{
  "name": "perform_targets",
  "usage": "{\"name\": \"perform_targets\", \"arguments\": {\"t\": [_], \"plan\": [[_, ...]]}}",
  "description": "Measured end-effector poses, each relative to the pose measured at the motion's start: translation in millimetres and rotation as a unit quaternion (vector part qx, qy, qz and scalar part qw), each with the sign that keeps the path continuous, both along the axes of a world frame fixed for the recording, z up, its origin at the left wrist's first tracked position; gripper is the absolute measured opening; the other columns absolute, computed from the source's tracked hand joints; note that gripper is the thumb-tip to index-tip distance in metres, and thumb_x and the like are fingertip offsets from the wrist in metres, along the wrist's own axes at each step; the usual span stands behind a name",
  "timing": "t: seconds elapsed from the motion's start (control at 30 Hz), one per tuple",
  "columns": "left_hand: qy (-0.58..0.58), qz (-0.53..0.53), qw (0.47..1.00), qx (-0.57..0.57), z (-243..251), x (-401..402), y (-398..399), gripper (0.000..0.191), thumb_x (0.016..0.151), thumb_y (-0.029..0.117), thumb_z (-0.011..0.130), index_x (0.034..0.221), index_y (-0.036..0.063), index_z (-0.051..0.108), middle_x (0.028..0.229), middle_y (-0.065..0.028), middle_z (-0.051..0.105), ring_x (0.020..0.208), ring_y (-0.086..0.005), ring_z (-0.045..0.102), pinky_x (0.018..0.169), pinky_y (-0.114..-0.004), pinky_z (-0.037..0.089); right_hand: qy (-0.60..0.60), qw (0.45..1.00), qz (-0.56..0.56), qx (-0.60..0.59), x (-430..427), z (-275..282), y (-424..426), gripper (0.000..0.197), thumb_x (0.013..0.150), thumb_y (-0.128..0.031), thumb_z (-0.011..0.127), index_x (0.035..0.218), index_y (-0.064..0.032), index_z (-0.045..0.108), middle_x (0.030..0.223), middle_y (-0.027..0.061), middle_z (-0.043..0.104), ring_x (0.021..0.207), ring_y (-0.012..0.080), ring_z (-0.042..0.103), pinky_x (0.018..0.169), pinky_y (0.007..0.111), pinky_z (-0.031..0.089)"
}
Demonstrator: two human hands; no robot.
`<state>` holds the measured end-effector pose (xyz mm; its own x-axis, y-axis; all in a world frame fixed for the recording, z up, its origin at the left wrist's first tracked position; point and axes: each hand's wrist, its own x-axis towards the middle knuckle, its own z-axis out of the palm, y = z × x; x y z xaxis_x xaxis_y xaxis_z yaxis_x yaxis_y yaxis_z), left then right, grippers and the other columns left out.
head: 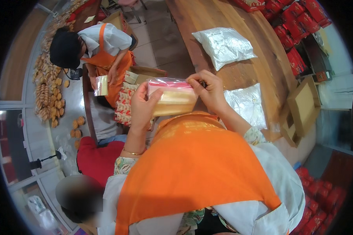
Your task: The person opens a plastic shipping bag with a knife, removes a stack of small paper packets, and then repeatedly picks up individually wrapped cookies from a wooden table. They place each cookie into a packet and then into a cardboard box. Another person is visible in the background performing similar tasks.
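Observation:
In front of my orange apron I hold a flat gold packet (175, 101) with a pink upper band, covered by clear plastic film. My left hand (144, 104) grips its left end, thumb across the front. At the upper right corner, the fingers of my right hand (209, 91) pinch the film's edge. Partly behind my left hand stands a box of cream and red packets (124, 101). Nearest to my right forearm lies a silver plastic bag (246, 105) on the wooden table (232, 77).
Another silver bag (226, 45) lies farther up the table. A co-worker in an orange apron (110, 76) holds a similar packet (101, 85) at left, beside a metal counter (72, 101) with wrapped pastries (44, 98). A person in red (98, 155) sits close by. Open cardboard boxes (304, 108) stand right.

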<state>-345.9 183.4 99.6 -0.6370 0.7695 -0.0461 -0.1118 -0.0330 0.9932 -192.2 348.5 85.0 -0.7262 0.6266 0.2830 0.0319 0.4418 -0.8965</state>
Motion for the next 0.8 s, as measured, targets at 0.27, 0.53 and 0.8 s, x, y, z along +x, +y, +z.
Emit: {"name": "perform_targets", "arguments": {"t": [0.27, 0.53, 0.8], "plan": [[0.002, 0.003, 0.999, 0.044, 4, 13, 7, 0.029, 0.089, 0.002, 0.064, 0.116, -0.0034, 0.054, 0.109, -0.0101, 0.064, 0.098, -0.0127, 0.061, 0.086, -0.026, 0.049, -0.103, 0.974, -0.035, 0.197, 10, 16, 9, 0.029, 0.085, -0.025, 0.069, 0.095, 0.0003, 0.058, 0.085, 0.0179, 0.063, 0.08, 0.0389, 0.061, 0.072, 0.045, 0.05], [0.225, 0.027, 0.974, -0.012, 12, 16, 11, 0.023, 0.086, 0.003, 0.064, 0.109, 0.0, 0.061, 0.1, -0.0079, 0.066, 0.09, -0.0142, 0.061, 0.08, -0.028, 0.049, -0.232, 0.957, 0.016, 0.173, 15, 42, -1, 0.054, 0.091, -0.05, 0.055, 0.089, 0.0037, 0.059, 0.079, 0.0233, 0.064, 0.076, 0.041, 0.064, 0.067, 0.048, 0.05], [0.37, 0.046, 0.927, -0.036, 5, 18, 15, 0.024, 0.085, 0.005, 0.065, 0.109, 0.0023, 0.063, 0.097, -0.0109, 0.067, 0.085, -0.021, 0.063, 0.076, -0.03, 0.049, -0.232, 0.962, 0.048, 0.133, 7, 30, -4, 0.049, 0.095, -0.045, 0.048, 0.097, 0.0017, 0.064, 0.085, 0.0234, 0.067, 0.08, 0.0423, 0.064, 0.07, 0.05, 0.05]]}}
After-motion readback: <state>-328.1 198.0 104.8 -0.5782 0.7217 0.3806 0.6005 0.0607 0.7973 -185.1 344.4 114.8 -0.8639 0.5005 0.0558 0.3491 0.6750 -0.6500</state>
